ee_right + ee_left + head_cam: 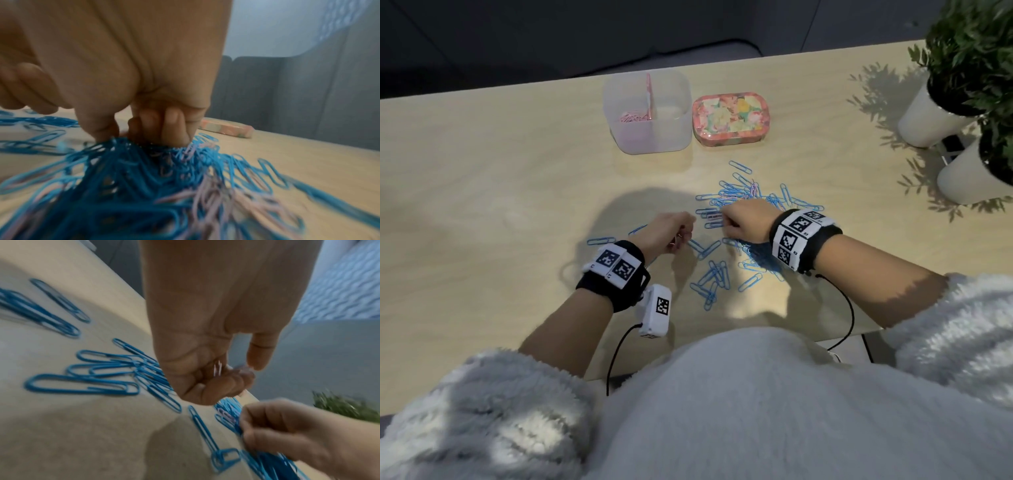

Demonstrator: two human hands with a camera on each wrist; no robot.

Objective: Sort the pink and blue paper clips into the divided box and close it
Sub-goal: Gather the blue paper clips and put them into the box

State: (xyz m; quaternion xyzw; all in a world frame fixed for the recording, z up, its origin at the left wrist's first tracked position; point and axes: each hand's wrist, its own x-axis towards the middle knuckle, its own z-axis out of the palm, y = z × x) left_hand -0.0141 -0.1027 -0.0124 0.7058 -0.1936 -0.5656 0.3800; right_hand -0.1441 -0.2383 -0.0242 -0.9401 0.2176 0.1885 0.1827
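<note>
In the head view I see my right hand lying just right of centre on the pile of blue paper clips, fingers curled down into it; the right wrist view shows the fingertips buried among blue clips with a few pink paper clips mixed in, pinching at the tangle, though I cannot tell which clip they hold. My left hand sits just left of the right one, near it but apart, fingers curled; the left wrist view shows thin pale clips pinched inside the curled fingers, their colour hard to judge in the blur. Loose blue clips spread over the table below and between both hands. The clear divided box stands open in the upper centre of the frame, well apart from both hands, with pink clips in its left compartment. Just right of it lies its flowered lid, flat on the table. Two potted plants fill the upper right corner.
</note>
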